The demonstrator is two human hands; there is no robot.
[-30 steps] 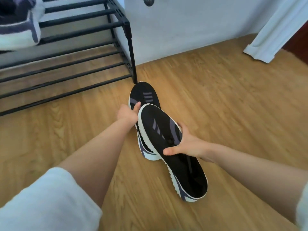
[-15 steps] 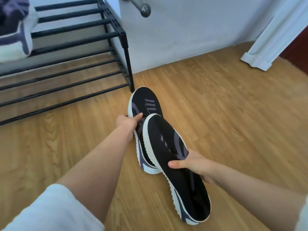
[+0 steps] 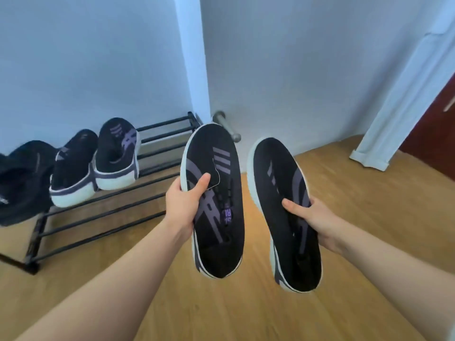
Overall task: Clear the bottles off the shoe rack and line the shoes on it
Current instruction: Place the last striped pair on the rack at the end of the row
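Note:
I hold two black sneakers with purple stripes and white soles in the air above the floor. My left hand [image 3: 183, 205] grips the left sneaker [image 3: 216, 217] at its side edge. My right hand [image 3: 312, 217] grips the right sneaker [image 3: 283, 193] from the right. Both point toes away from me. The black metal shoe rack [image 3: 157, 153] stands to the left against the wall. On its top tier sit two matching black-and-white sneakers [image 3: 115, 153] and, at the far left, a dark shoe [image 3: 22, 183]. No bottles are in view.
A metal door stopper [image 3: 227, 125] sticks out from the wall just behind the left sneaker. A white door frame [image 3: 394, 114] and a dark red door [image 3: 438, 124] stand at the right. The floor is wood laminate [image 3: 369, 193]. The rack's right half shows bare bars.
Both sneakers have been lifted off the floor and spread apart, one in each hand. The view has tilted up, so the rack's top tier and the shoes on it now show.

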